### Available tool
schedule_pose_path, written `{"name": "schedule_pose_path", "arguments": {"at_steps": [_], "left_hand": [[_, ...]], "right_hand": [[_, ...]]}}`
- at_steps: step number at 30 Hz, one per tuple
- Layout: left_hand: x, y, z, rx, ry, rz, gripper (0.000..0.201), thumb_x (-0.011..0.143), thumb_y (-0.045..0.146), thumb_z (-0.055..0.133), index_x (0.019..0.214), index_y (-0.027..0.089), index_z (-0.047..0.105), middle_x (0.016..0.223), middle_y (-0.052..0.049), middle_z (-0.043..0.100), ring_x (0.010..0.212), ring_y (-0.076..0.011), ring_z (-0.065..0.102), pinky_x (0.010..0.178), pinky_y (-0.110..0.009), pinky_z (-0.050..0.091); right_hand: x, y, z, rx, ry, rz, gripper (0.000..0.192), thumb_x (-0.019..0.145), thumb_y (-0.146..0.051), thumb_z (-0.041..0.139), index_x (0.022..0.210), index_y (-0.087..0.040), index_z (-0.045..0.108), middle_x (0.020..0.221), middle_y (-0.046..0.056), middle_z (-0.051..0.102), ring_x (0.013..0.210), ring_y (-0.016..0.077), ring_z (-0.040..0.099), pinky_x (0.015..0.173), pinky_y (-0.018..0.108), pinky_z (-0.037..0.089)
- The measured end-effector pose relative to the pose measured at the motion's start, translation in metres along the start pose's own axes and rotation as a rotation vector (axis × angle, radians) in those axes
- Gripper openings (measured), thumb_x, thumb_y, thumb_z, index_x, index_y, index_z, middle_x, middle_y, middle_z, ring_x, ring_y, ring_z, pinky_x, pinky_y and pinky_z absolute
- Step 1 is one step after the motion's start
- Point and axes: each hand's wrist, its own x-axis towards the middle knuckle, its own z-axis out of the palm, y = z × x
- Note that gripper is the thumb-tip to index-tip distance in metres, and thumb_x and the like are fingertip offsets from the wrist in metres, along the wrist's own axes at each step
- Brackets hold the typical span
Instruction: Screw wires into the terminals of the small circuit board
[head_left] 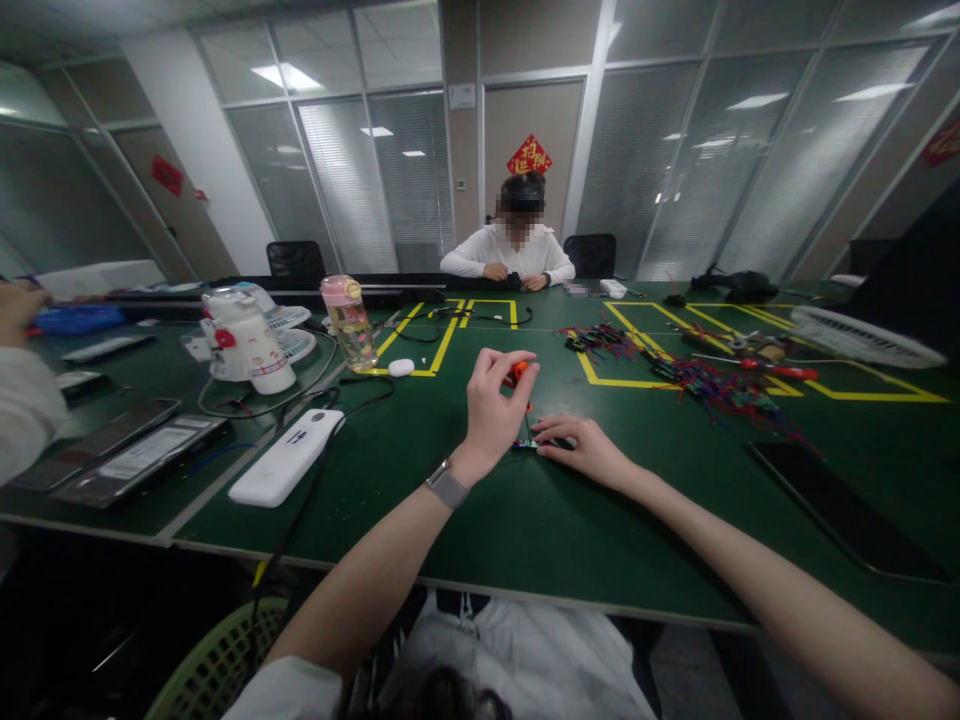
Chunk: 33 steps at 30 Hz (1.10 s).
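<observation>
My left hand (pixel 491 405) is raised over the green table (pixel 525 520), fingers closed around the red handle of a small screwdriver (pixel 517 372) that points down. My right hand (pixel 581 447) lies flat on the table just to the right, fingertips pressing a small dark part (pixel 529 445) with coloured bits on it. The screwdriver's tip is hidden behind my left hand, so I cannot tell whether it touches the part. A grey watch (pixel 447 484) sits on my left wrist.
A white power bank (pixel 287 455) with a cable lies left of my hands, beyond it a pink bottle (pixel 348 322) and a white bottle (pixel 251 340). Coloured wire bundles (pixel 712 385) lie at right, a dark phone (pixel 840 510) nearer. A person (pixel 514 250) sits opposite; another's hand (pixel 19 310) is far left.
</observation>
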Motion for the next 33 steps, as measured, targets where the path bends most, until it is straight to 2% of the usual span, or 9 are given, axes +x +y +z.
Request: {"name": "schedule_pose_path", "arguments": {"at_steps": [4, 7, 15, 27, 33], "left_hand": [[-0.0005, -0.0001, 0.0003, -0.1, -0.075, -0.029, 0.024, 0.095, 0.025, 0.045, 0.112, 0.02, 0.063, 0.105, -0.007, 0.06, 0.093, -0.0152, 0.06, 0.078, -0.026, 0.052], [-0.0014, -0.0014, 0.0019, -0.19, -0.116, -0.056, 0.027, 0.096, 0.025, 0.044, 0.117, 0.02, 0.06, 0.111, -0.008, 0.061, 0.094, -0.0156, 0.063, 0.078, -0.027, 0.053], [-0.0037, -0.0031, 0.0055, -0.212, -0.126, -0.059, 0.025, 0.095, 0.024, 0.046, 0.115, 0.021, 0.06, 0.101, -0.006, 0.062, 0.082, -0.0127, 0.065, 0.069, -0.023, 0.055], [-0.0036, -0.004, 0.005, -0.213, -0.13, -0.08, 0.026, 0.095, 0.025, 0.046, 0.117, 0.02, 0.059, 0.103, -0.007, 0.062, 0.084, -0.0133, 0.064, 0.071, -0.024, 0.054], [-0.0036, -0.0032, 0.0024, -0.225, -0.149, -0.06, 0.031, 0.098, 0.025, 0.039, 0.122, 0.021, 0.058, 0.106, -0.007, 0.062, 0.087, -0.0137, 0.064, 0.075, -0.026, 0.053]], "right_hand": [[0.0002, -0.0006, 0.0004, 0.002, 0.004, 0.007, 0.014, 0.079, -0.026, 0.068, 0.091, -0.022, 0.076, 0.108, 0.008, 0.072, 0.107, 0.0261, 0.063, 0.097, 0.045, 0.048], [0.0004, -0.0011, 0.0, 0.002, 0.002, 0.015, 0.015, 0.079, -0.025, 0.069, 0.091, -0.022, 0.076, 0.108, 0.009, 0.072, 0.107, 0.0262, 0.063, 0.097, 0.045, 0.047], [0.001, -0.0023, 0.0, 0.009, 0.001, 0.033, 0.012, 0.078, -0.026, 0.069, 0.088, -0.022, 0.075, 0.107, 0.008, 0.072, 0.108, 0.0269, 0.063, 0.098, 0.045, 0.046], [0.0002, -0.0032, 0.0, -0.015, 0.007, 0.042, 0.007, 0.076, -0.02, 0.066, 0.08, -0.022, 0.071, 0.107, 0.007, 0.072, 0.105, 0.0257, 0.064, 0.095, 0.041, 0.046], [-0.0002, -0.002, 0.0005, -0.006, 0.011, 0.038, 0.005, 0.076, -0.021, 0.066, 0.08, -0.022, 0.07, 0.107, 0.007, 0.072, 0.105, 0.0251, 0.064, 0.095, 0.041, 0.046]]}}
